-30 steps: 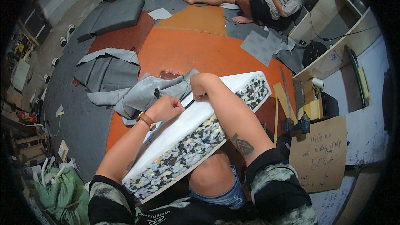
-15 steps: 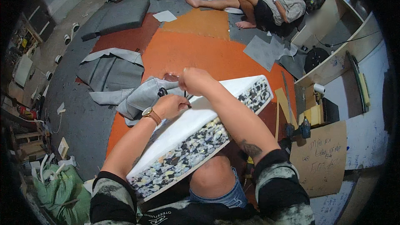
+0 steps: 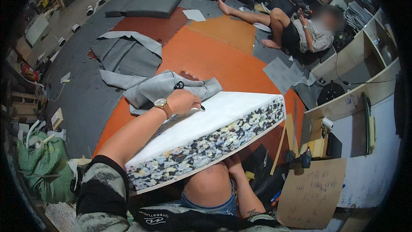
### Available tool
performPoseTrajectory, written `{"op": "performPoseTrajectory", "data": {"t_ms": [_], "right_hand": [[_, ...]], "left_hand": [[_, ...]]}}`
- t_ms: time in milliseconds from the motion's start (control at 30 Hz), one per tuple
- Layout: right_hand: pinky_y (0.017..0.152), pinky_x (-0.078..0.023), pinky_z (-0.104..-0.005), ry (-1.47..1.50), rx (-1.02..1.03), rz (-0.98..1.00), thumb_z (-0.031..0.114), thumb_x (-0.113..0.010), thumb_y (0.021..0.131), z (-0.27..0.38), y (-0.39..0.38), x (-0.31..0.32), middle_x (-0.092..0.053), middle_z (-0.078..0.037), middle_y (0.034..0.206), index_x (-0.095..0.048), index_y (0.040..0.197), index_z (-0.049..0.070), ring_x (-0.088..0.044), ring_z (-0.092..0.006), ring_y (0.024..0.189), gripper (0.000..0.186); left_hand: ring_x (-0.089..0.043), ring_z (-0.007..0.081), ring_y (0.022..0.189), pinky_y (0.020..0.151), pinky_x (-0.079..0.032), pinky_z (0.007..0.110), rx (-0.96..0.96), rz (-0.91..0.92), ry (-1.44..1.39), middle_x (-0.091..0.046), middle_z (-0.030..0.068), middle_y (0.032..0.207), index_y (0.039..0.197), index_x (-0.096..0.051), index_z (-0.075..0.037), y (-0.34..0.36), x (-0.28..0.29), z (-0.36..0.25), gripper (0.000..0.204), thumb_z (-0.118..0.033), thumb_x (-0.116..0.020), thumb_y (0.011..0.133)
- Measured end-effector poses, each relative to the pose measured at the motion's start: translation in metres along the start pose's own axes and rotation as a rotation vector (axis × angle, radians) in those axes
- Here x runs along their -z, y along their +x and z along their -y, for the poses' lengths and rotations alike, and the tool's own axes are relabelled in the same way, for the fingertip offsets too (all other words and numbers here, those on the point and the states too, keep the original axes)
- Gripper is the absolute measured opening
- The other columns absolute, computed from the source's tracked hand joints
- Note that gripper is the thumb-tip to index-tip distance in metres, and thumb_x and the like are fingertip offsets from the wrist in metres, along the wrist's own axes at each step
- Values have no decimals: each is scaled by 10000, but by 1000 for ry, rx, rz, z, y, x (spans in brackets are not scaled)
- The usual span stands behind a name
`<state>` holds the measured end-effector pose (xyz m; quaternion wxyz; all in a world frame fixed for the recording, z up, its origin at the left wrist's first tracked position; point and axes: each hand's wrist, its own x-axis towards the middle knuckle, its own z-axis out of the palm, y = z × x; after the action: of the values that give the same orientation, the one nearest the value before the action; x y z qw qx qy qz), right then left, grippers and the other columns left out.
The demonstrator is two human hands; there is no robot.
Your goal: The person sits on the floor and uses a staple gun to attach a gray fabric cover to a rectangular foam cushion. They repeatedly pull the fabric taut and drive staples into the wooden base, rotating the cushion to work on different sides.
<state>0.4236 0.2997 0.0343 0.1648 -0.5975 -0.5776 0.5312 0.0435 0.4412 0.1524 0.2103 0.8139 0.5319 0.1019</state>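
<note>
A wedge-shaped foam cushion (image 3: 244, 101) with a white top and a speckled multicoloured foam side (image 3: 201, 143) lies across my lap, resting on my bare knee. My left hand (image 3: 184, 102) is over its far edge, fingers pinched on a slim black thing (image 3: 203, 108) whose tip shows past the fingertips. Black loops (image 3: 179, 85) stick out behind the same hand; whether they belong to that thing I cannot tell. Grey cover material (image 3: 150, 88) lies bunched against the cushion's far side. My right hand (image 3: 233, 164) is low beside the knee, under the cushion's near edge, its fingers mostly hidden.
A cordless drill (image 3: 305, 157) and a cardboard sheet (image 3: 311, 193) with handwriting are at the right, beside a wooden frame (image 3: 343, 99). Another person (image 3: 315, 34) reclines on the floor at the far right. A green sack (image 3: 45, 167) stands at the left; grey cushions (image 3: 146, 5) lie farther back.
My right hand has left the cushion's top and dropped beside my knee. The cushion shows more of its white top. My left hand stays closed over its far edge, and the view has shifted.
</note>
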Motion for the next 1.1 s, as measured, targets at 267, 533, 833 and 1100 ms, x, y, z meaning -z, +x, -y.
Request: {"op": "performPoseTrajectory", "data": {"t_ms": [267, 533, 833, 1100], "right_hand": [[1124, -447, -425, -55, 24, 216, 298, -534, 1078, -37, 10, -8, -579, -218, 1501, -594, 1463, 43, -563, -382, 1344, 465], [977, -514, -395, -345, 217, 197, 222, -548, 1047, -95, -39, 12, -730, -131, 1270, -707, 1249, 5, -655, -246, 1151, 336], [969, -518, -381, 300, 77, 68, 286, -478, 1076, -67, -54, -4, -739, -127, 1210, -715, 1192, -21, -680, -244, 1083, 405], [849, -510, -352, -9, 246, -11, 284, -515, 1115, -36, -56, 5, -691, -17, 924, -710, 1090, -16, -636, -162, 909, 359]], "left_hand": [[-639, 233, 1116, 1064, -466, 512, -279, -73, 194, -736, -4, 1103, 966, -778, -157, 1, 0, -17, 164, -294, -687, 971], [-583, 304, 1307, 1130, -445, 494, -156, -256, -113, -687, 49, 1336, 1258, -740, -173, -14, 58, -30, 310, -203, -723, 950], [-377, 534, 1474, 1159, -312, 715, 112, -204, 38, -390, 236, 1635, 1530, -521, -104, -216, 94, -212, 722, -481, -721, 947], [-225, 510, 1563, 1223, -176, 704, 232, -593, 243, -316, 201, 1698, 1554, -514, -136, -196, 23, -194, 939, -670, -752, 819]]}}
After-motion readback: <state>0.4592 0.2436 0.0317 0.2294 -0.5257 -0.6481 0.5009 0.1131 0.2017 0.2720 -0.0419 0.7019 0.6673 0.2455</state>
